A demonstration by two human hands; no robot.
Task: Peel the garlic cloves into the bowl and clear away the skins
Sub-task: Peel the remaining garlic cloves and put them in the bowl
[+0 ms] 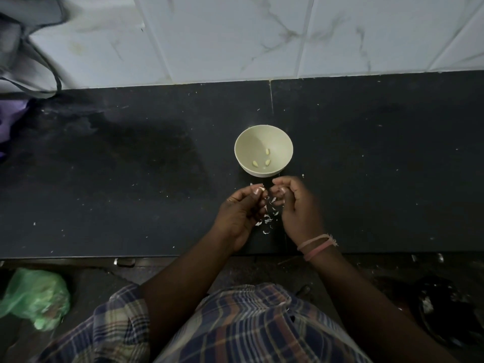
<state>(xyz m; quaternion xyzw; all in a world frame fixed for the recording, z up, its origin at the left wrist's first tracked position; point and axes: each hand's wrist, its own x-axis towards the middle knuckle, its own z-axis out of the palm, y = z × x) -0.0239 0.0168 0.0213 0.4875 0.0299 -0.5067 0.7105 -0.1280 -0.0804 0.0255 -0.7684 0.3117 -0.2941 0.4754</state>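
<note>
Resting near the middle of the dark bench, a pale bowl is being seen from above with three peeled garlic cloves lying in its bottom. One clove is lying with its long axis running toward the tiled wall; the two nearer ones are lying side by side, each tilted slightly off that line. No writing or label is being shown on the bowl or anywhere else in view.

Just in front of the bowl, the left hand and the right hand are being held close together above the bench. A small pale piece, clove or skin, is being pinched at the fingertips of the left grip, too small for its direction to be told. The right grip is being kept curled, thumb against forefinger; what it is pinching cannot be told. Torn garlic skins are lying scattered on the bench between and under the two hands. Pink bands are being worn on the right wrist. A green plastic bag is lying on the floor at the left.
</note>
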